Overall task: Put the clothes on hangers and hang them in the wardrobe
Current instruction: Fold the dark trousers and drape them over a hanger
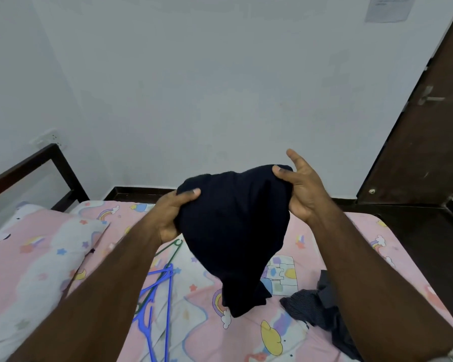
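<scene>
A dark navy garment (233, 231) is being held bunched above the bed; blue hangers (154, 304) and a green hanger (171, 248) are lying beneath it.

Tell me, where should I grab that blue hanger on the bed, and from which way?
Probably the blue hanger is best taken by a long straight bar, coming down from above with the left hand. It lies flat on the bed on that side, tangled with a green hanger, so lift it gently. Both hands now hold the dark garment.
</scene>
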Motion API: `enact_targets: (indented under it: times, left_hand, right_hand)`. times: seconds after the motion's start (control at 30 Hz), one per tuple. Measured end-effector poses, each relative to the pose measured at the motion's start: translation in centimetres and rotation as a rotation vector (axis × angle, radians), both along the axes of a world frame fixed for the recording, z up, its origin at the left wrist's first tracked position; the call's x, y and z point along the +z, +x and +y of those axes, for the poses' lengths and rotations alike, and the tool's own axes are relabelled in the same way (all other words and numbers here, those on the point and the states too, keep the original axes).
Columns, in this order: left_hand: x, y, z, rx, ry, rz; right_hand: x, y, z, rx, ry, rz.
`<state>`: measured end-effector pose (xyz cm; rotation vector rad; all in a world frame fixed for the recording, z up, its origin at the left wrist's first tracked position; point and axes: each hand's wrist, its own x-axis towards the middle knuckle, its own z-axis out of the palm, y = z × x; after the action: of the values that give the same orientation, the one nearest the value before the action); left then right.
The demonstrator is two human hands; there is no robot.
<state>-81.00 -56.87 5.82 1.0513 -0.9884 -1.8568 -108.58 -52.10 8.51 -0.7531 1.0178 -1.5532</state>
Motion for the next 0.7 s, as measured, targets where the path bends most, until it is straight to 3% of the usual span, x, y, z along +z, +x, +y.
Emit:
enact_targets:
  times: [0.17,0.27,0.33,0.47,0.5,0.57,0.63,0.7]
  left_hand:
    - [2.1,0.3,-1.0,0.016,-0.037,0.236]
    - [0.8,-0.1,-0.1,-0.118,0.001,-0.038]
    - [0.3,-0.5,0.2,-0.104,0.013,-0.115]
    - [1.5,-0.1,-0.6,-0.017,0.027,0.203]
    - [1.8,-0.2,-0.6,-0.045,0.019,0.248]
    - [1.6,-0.7,-0.3,-0.087,-0.012,0.156]
    - [1.0,-1.4,-0.3,-0.028,-0.024,0.009]
    - [0.5,-1.4,-0.7,0.075,0.039,-0.011]
  right_hand:
    - [1.2,-0.8,0.1,-0.010,-0.032,-0.057]
    - [1.2,-0.4,-0.2,-0.049,-0.008,-0.055]
    - [1.1,-0.2,-0.2,-0.063,0.030,-0.061]
    - [2.2,-1.1,-0.1,-0.120,-0.008,-0.105]
    - [2.5,-1.4,0.0,-0.110,-0.019,-0.087]
    - [2.3,-1.4,0.2,-0.022,0.057,0.086]
    - [0.4,-0.8,0.7,0.059,0.210,0.285]
    - [-1.5,-0.5,0.9,0.058,0.271,0.301]
